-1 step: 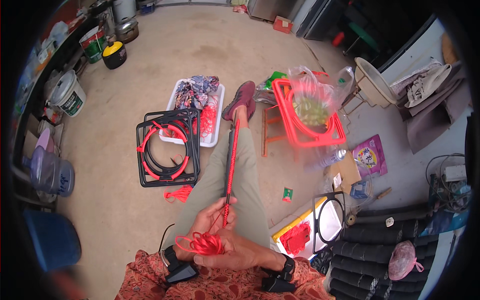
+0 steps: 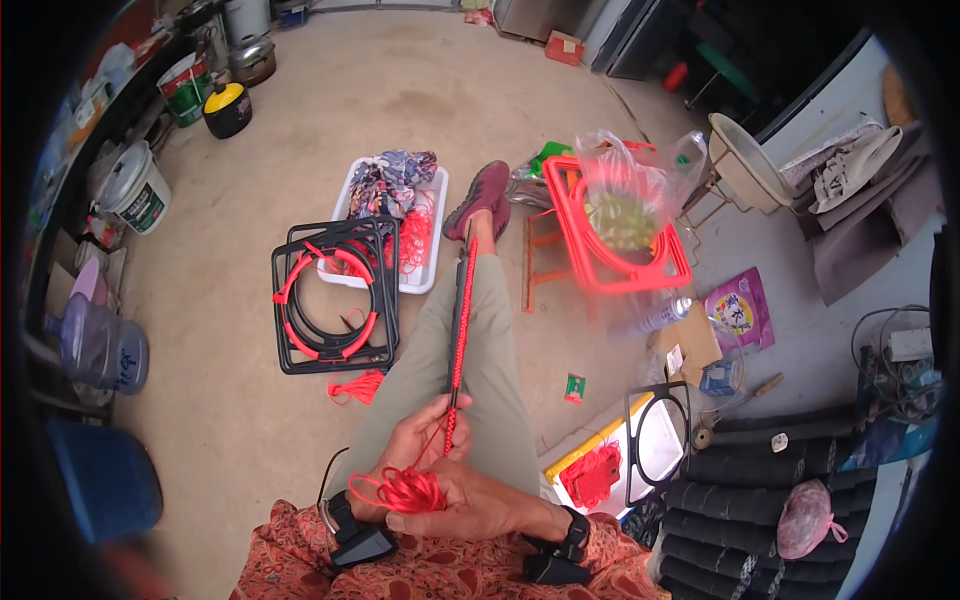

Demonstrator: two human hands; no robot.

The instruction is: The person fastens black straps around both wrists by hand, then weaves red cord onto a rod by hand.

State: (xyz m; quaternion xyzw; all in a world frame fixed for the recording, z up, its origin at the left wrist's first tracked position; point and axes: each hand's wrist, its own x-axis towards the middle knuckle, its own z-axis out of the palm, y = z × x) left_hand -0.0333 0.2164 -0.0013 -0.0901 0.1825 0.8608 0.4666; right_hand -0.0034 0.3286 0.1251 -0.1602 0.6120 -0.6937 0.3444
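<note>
A long black frame seen edge-on, wrapped in red cord [image 2: 460, 340], runs along my raised lower leg from near the ankle down to my hands. My left hand [image 2: 418, 437] is closed round its near end, with the fingers curled at the cord wrapping. Just below it, my right hand [image 2: 465, 505] is closed on a looped bundle of red cord [image 2: 412, 490]. The right fingers lie close to the frame's near end, and some fingertips are hidden behind the bundle.
Black square frames with a red-wrapped ring [image 2: 335, 350] lean on a white tray [image 2: 432, 275] of red cord and patterned cloth. At right, a red stool-like frame [image 2: 680, 270] holds a plastic bag of greens. A white box [image 2: 655, 455] holds more red cord. Black rolls [image 2: 730, 505] lie lower right.
</note>
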